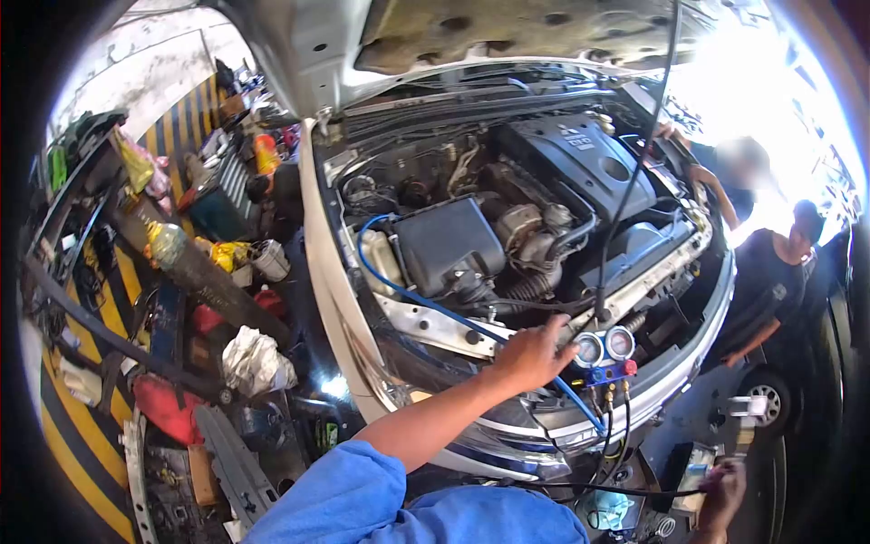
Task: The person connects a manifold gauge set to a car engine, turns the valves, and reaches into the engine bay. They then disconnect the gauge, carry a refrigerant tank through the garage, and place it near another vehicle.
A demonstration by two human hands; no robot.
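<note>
Under the raised bonnet (507, 27), the engine bay (435, 328) shows a ribbed black plastic cover (580, 154); a smooth blue hose (426, 304) runs to two round gauges (604, 346). The left hand (530, 355) lies curled just beside them, the right hand (722, 494) is low and blurred; their grip I cannot tell

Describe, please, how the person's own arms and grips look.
The left arm wears a blue sleeve ending near the elbow; the forearm is bare. The left grip shows no glove or watch. The right grip, dim at the frame's edge, looks ungloved too.
</note>
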